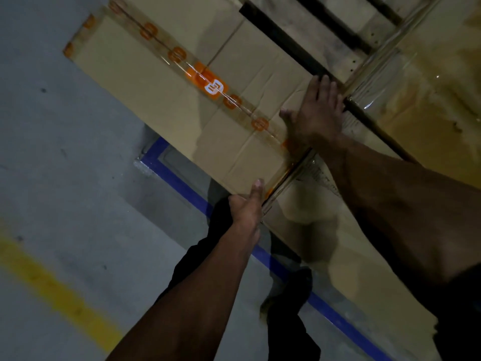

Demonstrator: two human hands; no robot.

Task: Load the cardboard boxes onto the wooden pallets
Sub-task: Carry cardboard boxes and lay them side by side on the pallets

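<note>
Head view: grey floor [65, 152], blue line [182, 183].

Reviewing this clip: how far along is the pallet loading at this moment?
Done: a neighbouring box already lies beside this one. In hand: the taped cardboard box is being set down, right hand flat on its top, left hand at its near corner. Left: bare wooden pallet slats beyond the box show open space to fill.
</note>
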